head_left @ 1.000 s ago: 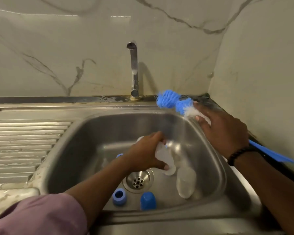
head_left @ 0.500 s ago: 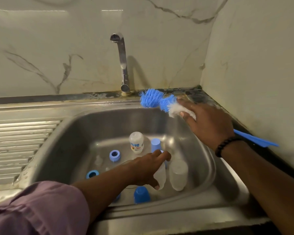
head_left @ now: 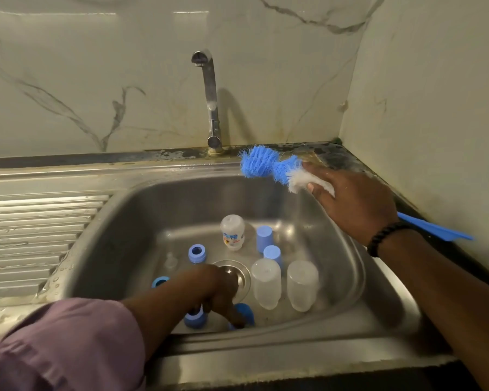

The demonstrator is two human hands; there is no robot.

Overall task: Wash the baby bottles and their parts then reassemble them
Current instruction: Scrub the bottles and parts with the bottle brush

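— So, which step is this?

— Washing, I'd say, at the point of picking the next part. The left hand [head_left: 220,294] reaches down to the near edge of the sink [head_left: 119,249], fingers curled over a dark blue cap [head_left: 244,311], with a blue screw ring [head_left: 196,320] just beside it. Whether it has truly pinched the cap I cannot tell.

— And the right hand [head_left: 350,204]?

— Raised over the sink's far right corner, gripping the bottle brush [head_left: 268,167] by its white bristles, blue handle trailing past the wrist.

— Where are the bottles?

— Two clear bottles [head_left: 266,283] stand mouth-down right of the drain [head_left: 235,275], close together. A smaller printed bottle [head_left: 232,232] stands further back, with two pale blue caps [head_left: 264,235] to its right. More rings [head_left: 197,253] and a clear teat [head_left: 170,260] lie left of the drain. Nothing is reassembled.

— Next?

— Probably a firm hold on that small cap, lifting it up to meet the brush. The tap [head_left: 209,88] shows no running water, so rinsing seems ahead.
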